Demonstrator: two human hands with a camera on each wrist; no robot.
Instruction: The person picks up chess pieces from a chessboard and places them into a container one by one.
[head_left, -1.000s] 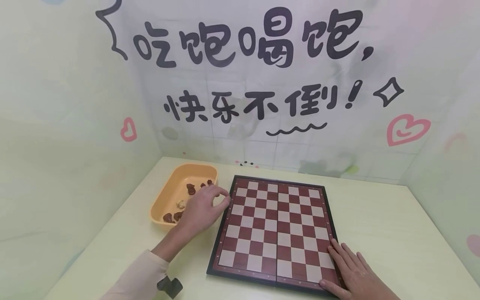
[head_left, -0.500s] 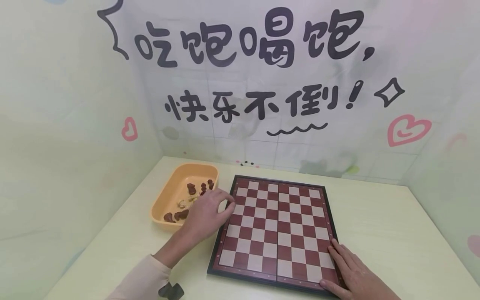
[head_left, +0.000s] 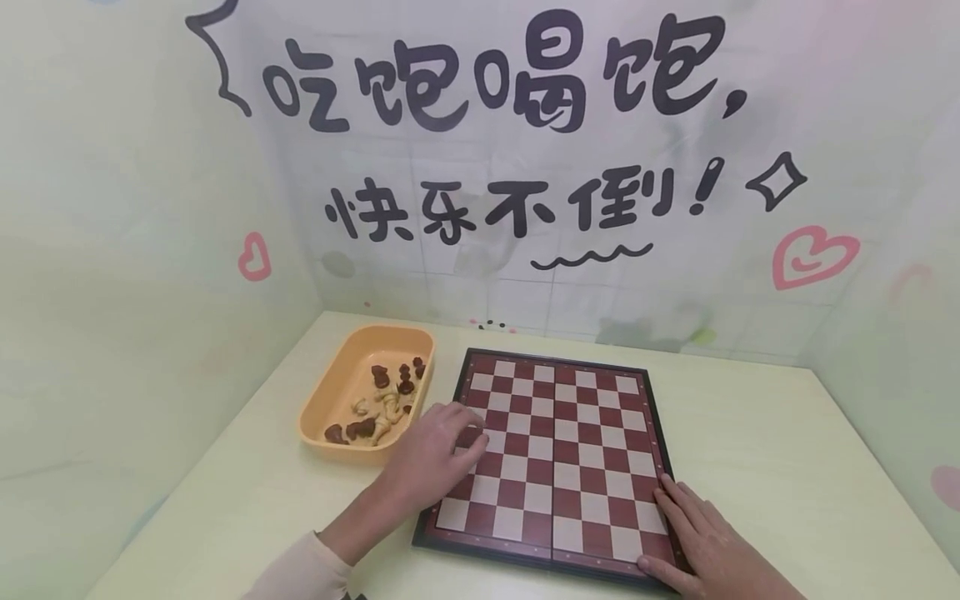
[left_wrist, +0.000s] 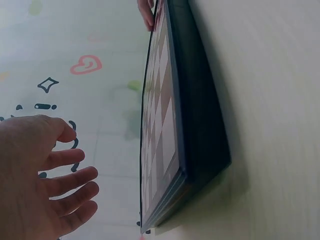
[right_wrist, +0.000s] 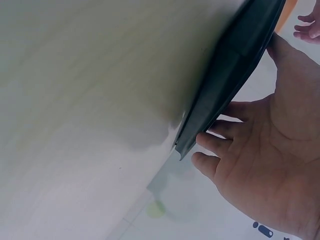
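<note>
A folding chessboard (head_left: pixel 564 467) with maroon and cream squares lies flat, its centre seam running away from me. My left hand (head_left: pixel 435 450) is over the board's left edge; the left wrist view shows its loosely bent fingers (left_wrist: pixel 75 185) apart from the board, holding nothing. On the near right corner of the board rests my right hand (head_left: pixel 708 537). In the right wrist view its extended fingers (right_wrist: pixel 215 145) touch the board's dark side. Left of the board, an orange tray (head_left: pixel 322 400) holds several dark brown chess pieces (head_left: pixel 381 377) and cream ones (head_left: pixel 386 417).
Everything stands on a pale yellow table (head_left: pixel 772 450). Behind it rises a printed wall covering (head_left: pixel 480 275) with black lettering and pink hearts. Similar covering closes off the left and right sides.
My left hand has moved from beside the tray rightward and nearer to me, over the board's left edge, uncovering more chess pieces in the tray. The right hand stays on the board's corner.
</note>
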